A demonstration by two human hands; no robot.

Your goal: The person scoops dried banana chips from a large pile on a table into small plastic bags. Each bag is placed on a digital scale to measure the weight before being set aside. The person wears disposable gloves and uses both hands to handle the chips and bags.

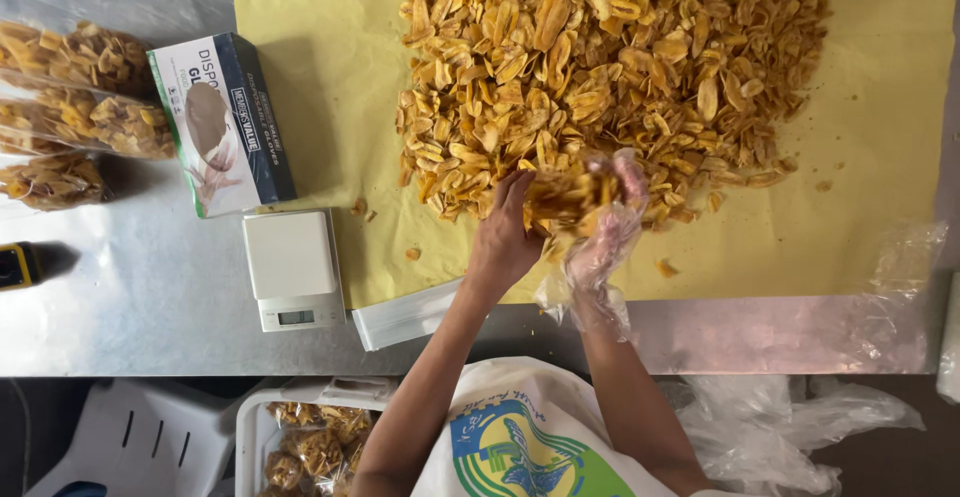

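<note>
A gloved right hand (605, 222) and bare left hand (505, 237) are cupping fried plantain chips (565, 197), fingers curled together around them, at the pile's (610, 67) six o'clock edge, best held loosely to avoid breakage.

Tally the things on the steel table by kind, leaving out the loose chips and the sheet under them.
Filled clear bags of chips: 3
Box of disposable gloves: 1
White kitchen scale: 1
Stack of flat white bags: 1
Yellow and black gadget at the left edge: 1
Total: 7
</note>
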